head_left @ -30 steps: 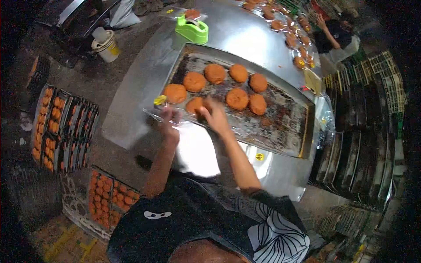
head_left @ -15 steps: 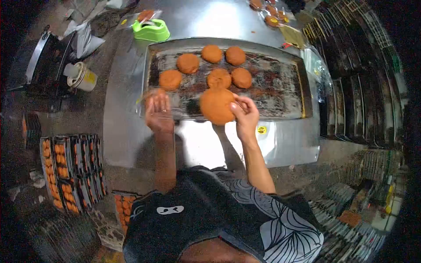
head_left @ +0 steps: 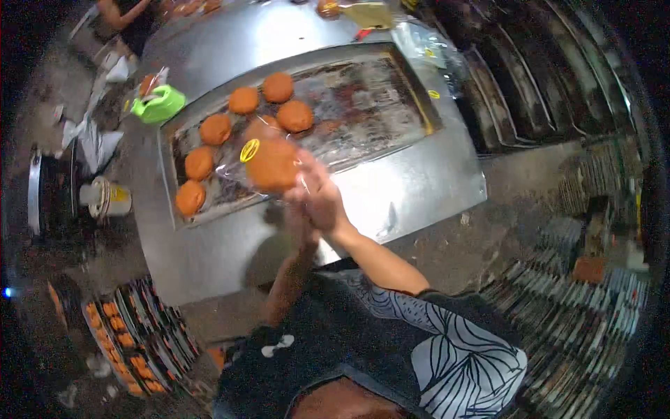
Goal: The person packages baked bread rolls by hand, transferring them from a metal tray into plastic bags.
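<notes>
A round, flat brown bun in a clear plastic bag with a yellow oval label (head_left: 274,165) is held above the near side of the metal baking tray (head_left: 363,105). My right hand (head_left: 322,194) is closed on the bag's edge beside the bun. Just below and partly behind it is my left hand (head_left: 301,222), blurred, its fingers mostly hidden. Several brown buns (head_left: 216,129) lie loose on the left part of the tray. Another bun (head_left: 262,129) shows partly behind the bagged one.
The tray rests on a shiny metal table (head_left: 230,265). A green plastic holder (head_left: 159,105) stands beyond its left corner. Plastic bags (head_left: 422,52) lie at the back right. A white bucket (head_left: 112,199) and racked trays of buns (head_left: 115,335) are leftward. A person (head_left: 125,14) is at far left.
The view has turned, so the tray appears tilted. My hands, apart before, have come together at the bagged bun, which now shows its yellow label and sits farther left in view.
</notes>
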